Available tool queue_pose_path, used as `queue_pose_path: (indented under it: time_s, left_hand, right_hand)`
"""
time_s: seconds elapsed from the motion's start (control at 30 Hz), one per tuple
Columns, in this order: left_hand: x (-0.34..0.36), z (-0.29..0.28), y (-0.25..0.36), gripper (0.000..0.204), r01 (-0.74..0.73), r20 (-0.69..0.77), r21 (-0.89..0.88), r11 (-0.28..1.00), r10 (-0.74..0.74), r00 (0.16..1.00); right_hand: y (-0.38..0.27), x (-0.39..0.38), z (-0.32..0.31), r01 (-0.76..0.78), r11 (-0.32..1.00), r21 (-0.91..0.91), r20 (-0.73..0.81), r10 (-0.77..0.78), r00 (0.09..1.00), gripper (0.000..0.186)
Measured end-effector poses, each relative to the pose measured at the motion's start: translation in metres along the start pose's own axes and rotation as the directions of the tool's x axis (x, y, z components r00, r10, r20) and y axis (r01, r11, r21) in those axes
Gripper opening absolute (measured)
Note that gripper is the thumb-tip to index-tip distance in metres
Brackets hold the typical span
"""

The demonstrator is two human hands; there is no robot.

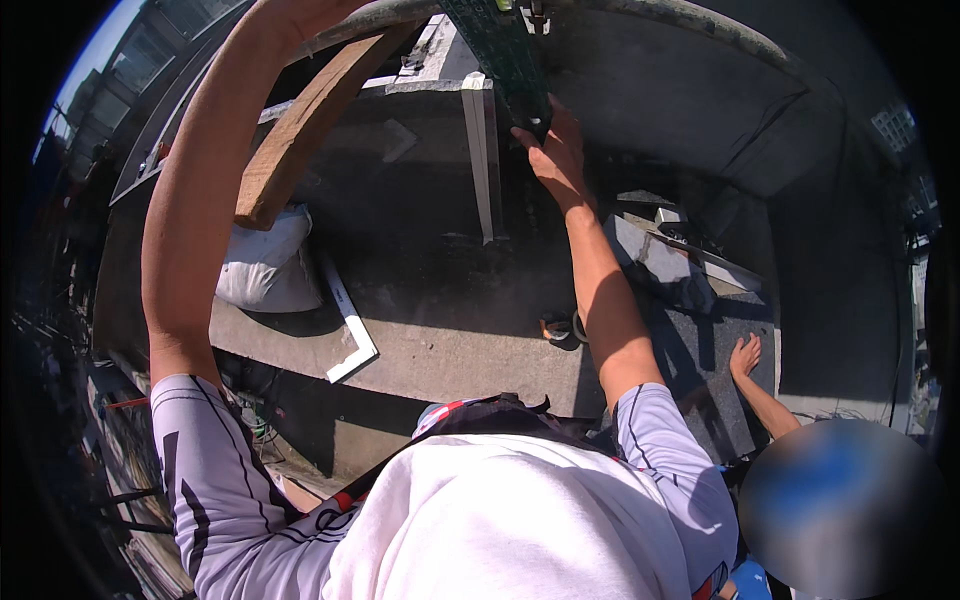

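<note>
My right hand (pixel 560 155) is closed round the lower end of a long dark green spirit level (pixel 500 55), thumb on its left side. The level runs up out of view, and a small yellow-green part shows at the top edge. My left hand (pixel 318 12) is raised at the top edge beside a curved metal pipe (pixel 385 14); its fingers are out of sight. Below the level, a pale-edged upright slab (pixel 482 150) stands left of my right hand. A timber beam (pixel 310 125) slants down near my left forearm, its lower end over a white sack (pixel 270 265).
A white L-shaped square (pixel 352 325) lies on the concrete ledge (pixel 470 358). A small orange-and-black object (pixel 555 328) sits by my right forearm. At right, another person's hand (pixel 745 355) rests on a dark speckled slab (pixel 705 395), near stone offcuts (pixel 660 265).
</note>
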State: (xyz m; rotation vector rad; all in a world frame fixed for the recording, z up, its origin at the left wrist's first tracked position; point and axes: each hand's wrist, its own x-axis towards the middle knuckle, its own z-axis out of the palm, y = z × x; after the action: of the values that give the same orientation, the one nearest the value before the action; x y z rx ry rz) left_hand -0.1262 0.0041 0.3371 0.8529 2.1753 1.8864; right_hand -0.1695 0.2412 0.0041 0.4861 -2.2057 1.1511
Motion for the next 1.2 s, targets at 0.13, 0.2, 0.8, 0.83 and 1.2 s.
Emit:
queue_pose_path:
  time_s: [0.13,0.2,0.8,0.83,1.2]
  left_hand:
    - [0.042,-0.005,-0.048,0.053,0.020,0.109,0.006,1.000,-0.020,0.994]
    - [0.031,-0.014,-0.040,0.052,0.049,0.079,0.079,0.996,-0.055,0.995]
    - [0.090,-0.058,-0.134,0.043,0.134,-0.006,0.404,0.905,-0.144,0.990]
    - [0.095,-0.062,-0.135,0.043,0.122,0.016,0.401,0.908,-0.140,0.990]
    - [0.128,-0.023,-0.133,0.054,0.089,0.260,0.202,0.975,-0.141,0.955]
  right_hand:
    - [0.054,-0.018,-0.001,-0.148,0.987,-0.067,0.072,0.153,0.986,0.062]
    - [0.054,-0.017,0.025,-0.138,0.985,0.101,0.170,0.120,0.978,0.057]
    - [0.101,-0.050,0.058,-0.293,0.944,0.149,0.285,0.243,0.927,0.054]
    - [0.102,-0.046,0.055,-0.299,0.941,0.155,0.306,0.242,0.921,0.055]
    - [0.098,-0.039,0.045,-0.346,0.933,0.096,0.314,0.302,0.900,0.050]
